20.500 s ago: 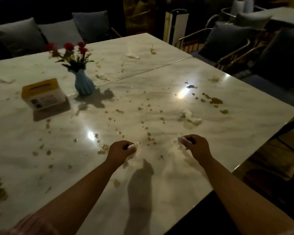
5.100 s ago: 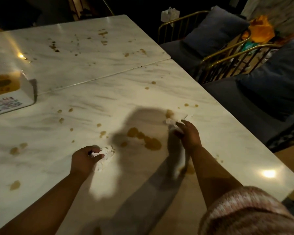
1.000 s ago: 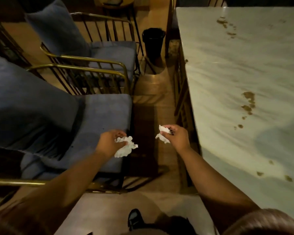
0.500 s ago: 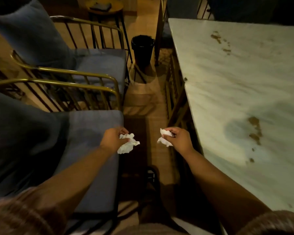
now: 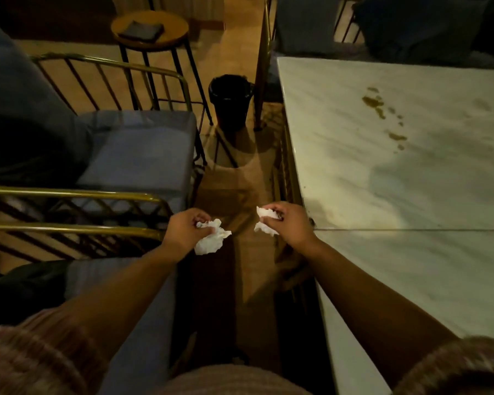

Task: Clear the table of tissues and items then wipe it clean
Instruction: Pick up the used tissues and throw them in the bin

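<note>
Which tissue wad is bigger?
The left tissue, in the left hand: it hangs out below the hand. The right tissue, in the right hand, is smaller.

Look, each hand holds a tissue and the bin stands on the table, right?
Not quite: the head view shows the bin on the floor beside the table, not on it. The left hand and right hand do each hold a tissue.

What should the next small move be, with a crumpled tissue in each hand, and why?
Probably a step forward to bring both hands over the black bin and drop the tissues. The left hand grips a crumpled tissue, the right hand a second tissue, both short of the bin, which stands ahead beside the table corner. Its brown stains need wiping afterwards.
</note>
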`<move>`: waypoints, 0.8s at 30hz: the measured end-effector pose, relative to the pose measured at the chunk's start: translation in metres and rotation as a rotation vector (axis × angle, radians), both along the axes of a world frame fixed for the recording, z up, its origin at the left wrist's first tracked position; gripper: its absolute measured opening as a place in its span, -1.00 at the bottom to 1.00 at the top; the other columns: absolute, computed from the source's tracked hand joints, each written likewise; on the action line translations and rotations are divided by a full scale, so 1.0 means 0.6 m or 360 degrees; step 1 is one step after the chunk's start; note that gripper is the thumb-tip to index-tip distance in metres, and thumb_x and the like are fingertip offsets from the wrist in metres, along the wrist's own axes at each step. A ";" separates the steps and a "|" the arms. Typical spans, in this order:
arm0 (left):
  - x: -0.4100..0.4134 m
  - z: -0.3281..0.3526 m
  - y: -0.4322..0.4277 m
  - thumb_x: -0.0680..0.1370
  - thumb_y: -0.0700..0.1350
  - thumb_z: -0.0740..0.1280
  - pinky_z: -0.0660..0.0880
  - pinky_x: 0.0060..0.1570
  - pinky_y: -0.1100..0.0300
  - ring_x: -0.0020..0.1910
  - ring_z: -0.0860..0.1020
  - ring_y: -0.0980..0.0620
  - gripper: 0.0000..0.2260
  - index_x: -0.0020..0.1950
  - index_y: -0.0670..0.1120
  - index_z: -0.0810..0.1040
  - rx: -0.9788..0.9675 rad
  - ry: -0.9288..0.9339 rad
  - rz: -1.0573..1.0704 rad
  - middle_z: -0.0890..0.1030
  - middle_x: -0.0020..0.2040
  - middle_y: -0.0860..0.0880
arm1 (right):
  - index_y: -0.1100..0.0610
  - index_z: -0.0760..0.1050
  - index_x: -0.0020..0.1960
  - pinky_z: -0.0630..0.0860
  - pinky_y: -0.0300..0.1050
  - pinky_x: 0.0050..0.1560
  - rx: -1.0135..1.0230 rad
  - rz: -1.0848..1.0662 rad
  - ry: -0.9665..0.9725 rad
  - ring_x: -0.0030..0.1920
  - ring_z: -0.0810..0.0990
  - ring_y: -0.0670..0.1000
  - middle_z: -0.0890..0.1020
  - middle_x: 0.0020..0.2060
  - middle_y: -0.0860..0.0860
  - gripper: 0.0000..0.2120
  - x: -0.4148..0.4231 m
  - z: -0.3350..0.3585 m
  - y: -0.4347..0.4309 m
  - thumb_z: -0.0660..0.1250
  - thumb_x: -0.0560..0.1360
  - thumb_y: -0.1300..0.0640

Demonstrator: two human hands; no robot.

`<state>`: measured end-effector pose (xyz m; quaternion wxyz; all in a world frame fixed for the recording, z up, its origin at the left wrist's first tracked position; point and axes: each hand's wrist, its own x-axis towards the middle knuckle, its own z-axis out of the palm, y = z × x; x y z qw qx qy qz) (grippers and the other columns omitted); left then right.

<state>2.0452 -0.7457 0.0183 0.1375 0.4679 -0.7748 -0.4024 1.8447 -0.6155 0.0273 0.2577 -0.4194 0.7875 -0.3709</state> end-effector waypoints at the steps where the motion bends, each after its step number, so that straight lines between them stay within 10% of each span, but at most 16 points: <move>1: -0.016 -0.004 -0.029 0.39 -0.21 0.50 0.39 -0.23 0.32 -0.17 0.51 0.06 -0.81 -0.04 -0.20 0.61 0.0010 -0.0004 0.0009 0.56 -0.20 -0.03 | 0.13 0.57 0.18 0.44 -0.30 -0.03 0.0010 0.0002 -0.0002 -0.01 0.54 -0.11 0.63 0.07 0.01 -0.70 -0.017 -0.004 -0.031 0.42 0.45 0.13; 8: -0.135 -0.017 -0.275 0.37 -0.21 0.51 0.37 -0.34 0.45 -0.24 0.52 0.10 -0.83 -0.09 -0.12 0.60 0.0053 0.0037 0.0009 0.57 -0.25 0.03 | 0.21 0.59 0.14 0.51 -0.20 0.02 -0.0008 0.0045 0.0026 -0.01 0.60 0.01 0.66 0.02 0.12 -0.71 -0.143 -0.037 -0.280 0.43 0.43 0.18; 18: -0.368 0.015 -0.641 0.41 -0.18 0.48 0.37 -0.33 0.48 -0.21 0.52 0.16 -0.82 -0.02 -0.13 0.60 0.0029 0.0048 -0.0073 0.56 -0.20 0.05 | 0.24 0.60 0.11 0.37 -0.58 -0.17 -0.0019 -0.0082 -0.0043 -0.03 0.57 -0.02 0.64 -0.04 0.10 -0.74 -0.365 -0.032 -0.643 0.43 0.45 0.17; 24: -0.545 -0.002 -0.839 0.44 -0.17 0.47 0.56 -0.05 0.06 -0.08 0.58 -0.05 -0.80 0.02 -0.19 0.60 -0.0051 0.0070 -0.0070 0.63 -0.07 -0.14 | 0.23 0.61 0.10 0.44 -0.52 -0.15 -0.0072 -0.0099 -0.0063 -0.06 0.57 -0.07 0.65 -0.04 0.09 -0.76 -0.533 -0.045 -0.839 0.42 0.45 0.17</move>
